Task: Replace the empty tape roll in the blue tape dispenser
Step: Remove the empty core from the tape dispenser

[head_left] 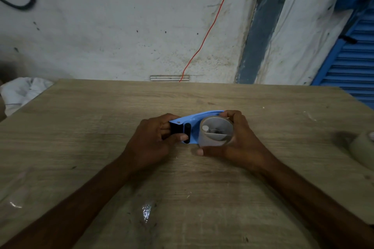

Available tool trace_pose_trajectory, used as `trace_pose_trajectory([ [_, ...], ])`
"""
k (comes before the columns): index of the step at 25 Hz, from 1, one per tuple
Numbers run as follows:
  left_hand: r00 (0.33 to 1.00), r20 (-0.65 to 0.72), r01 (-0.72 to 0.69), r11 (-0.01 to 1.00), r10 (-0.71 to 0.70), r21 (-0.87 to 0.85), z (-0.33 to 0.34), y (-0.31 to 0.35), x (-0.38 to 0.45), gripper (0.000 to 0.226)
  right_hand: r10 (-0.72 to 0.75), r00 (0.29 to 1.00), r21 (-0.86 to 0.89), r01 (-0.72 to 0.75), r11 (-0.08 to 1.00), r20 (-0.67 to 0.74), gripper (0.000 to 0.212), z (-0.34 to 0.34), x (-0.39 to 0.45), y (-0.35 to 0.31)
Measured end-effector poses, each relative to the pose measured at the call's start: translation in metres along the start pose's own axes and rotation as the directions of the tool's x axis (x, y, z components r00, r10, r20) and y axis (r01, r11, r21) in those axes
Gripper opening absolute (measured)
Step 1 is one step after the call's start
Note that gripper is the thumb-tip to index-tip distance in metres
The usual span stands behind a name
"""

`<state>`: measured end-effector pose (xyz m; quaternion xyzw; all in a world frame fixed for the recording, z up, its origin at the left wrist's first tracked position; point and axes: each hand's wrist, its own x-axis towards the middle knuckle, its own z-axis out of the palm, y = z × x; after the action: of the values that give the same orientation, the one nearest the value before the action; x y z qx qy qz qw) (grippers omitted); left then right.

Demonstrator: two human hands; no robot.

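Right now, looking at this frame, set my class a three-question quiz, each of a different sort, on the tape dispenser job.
1. True or false: the left hand grips the black-handle end of the blue tape dispenser.
2. What does the right hand wrap around? A) a full tape roll B) the empty tape core C) a red wire
3. Fill in: another tape roll lies at the table's ___ edge.

Key: 1 true; 2 B; 3 right
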<state>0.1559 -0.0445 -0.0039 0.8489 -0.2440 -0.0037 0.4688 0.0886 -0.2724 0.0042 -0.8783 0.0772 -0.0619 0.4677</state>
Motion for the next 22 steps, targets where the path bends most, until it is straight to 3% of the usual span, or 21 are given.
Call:
trace_pose_trajectory([
  [5, 0.999, -0.028, 0.022, 0.996, -0.025, -0.088, 0.002, 0.001, 0.0, 0.04, 0.018, 0.996, -0.215, -0.036, 0.976, -0.086, 0.105, 0.01, -0.019, -0.001],
  [10, 0.999, 0.002, 0.038, 0.989, -0.038, -0.142, 0.0, -0.003, 0.002, 0.044, 0.029, 0.997, -0.158, -0.039, 0.987, -0.066, 0.104, 0.012, -0.021, -0.002],
  [16, 0.999, 0.019, 0.037, 0.988, -0.034, -0.152, -0.001, -0.003, 0.001, 0.048, -0.146, 0.987, -0.231, 0.159, 0.96, 0.073, 0.067, -0.009, -0.019, -0.014],
  [19, 1.0, 0.024, -0.014, 0.996, 0.017, -0.092, -0.001, -0.002, -0.002, 0.047, -0.168, 0.985, -0.273, 0.17, 0.947, 0.031, 0.087, -0.015, -0.019, -0.013],
  [22, 0.998, 0.041, -0.036, 0.999, 0.038, -0.029, -0.003, -0.002, -0.001, 0.046, -0.247, 0.966, -0.27, 0.219, 0.938, -0.076, 0.09, -0.016, -0.025, -0.022],
])
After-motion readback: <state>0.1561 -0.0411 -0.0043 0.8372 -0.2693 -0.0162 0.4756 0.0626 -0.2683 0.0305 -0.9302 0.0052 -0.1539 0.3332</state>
